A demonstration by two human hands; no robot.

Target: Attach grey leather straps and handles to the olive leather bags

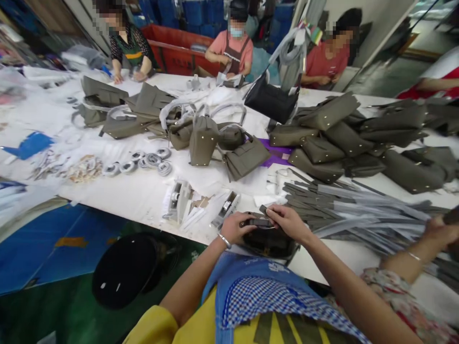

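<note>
Left hand point(236, 228) and right hand point(289, 221) gripped dark strapping point(261, 222) above a dark bag point(267, 242); desk point(138, 203) edge nearby, strips point(310, 205) crowding the right.

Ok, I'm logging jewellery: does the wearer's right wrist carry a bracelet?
No, the right wrist is bare; a bracelet circles the left wrist.

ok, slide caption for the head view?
Left hand and right hand grip dark strapping over a dark bag at a white table, olive bags heaped beyond.
</note>
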